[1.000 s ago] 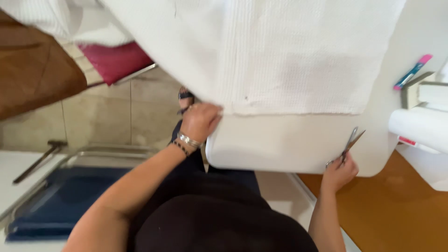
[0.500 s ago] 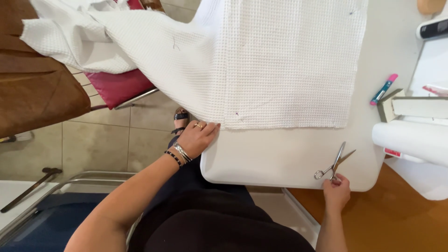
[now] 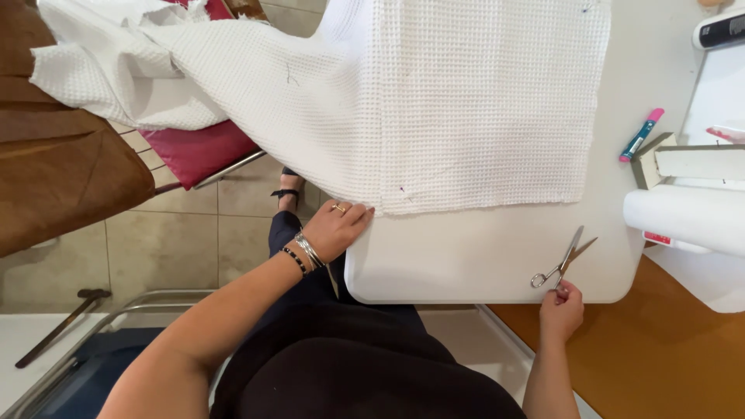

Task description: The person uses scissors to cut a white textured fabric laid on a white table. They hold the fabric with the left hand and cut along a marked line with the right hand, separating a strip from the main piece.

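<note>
On the white rounded-corner table (image 3: pixel 466 256), your right hand (image 3: pixel 560 309) pinches the loops of the small steel scissors (image 3: pixel 563 260), blades running toward 1 o'clock, w/ the white waffle-weave cloth (image 3: pixel 466 116) at 11 o'clock, its edge pinned flat by your left hand (image 3: pixel 335 227).

A white roll (image 3: pixel 687 219) lies at the right edge of the white table (image 3: pixel 466 256) and carries a small red-and-white label (image 3: pixel 656 238) on its lower left end. Above it stands an open grey cardboard box (image 3: pixel 687 161), pale inside, with a pink-and-white wrapped item (image 3: pixel 725 133) just behind its top edge. A dark cylindrical container (image 3: pixel 720 31) with a pale printed label lies at the upper right corner; no signs or screens are visible.
</note>
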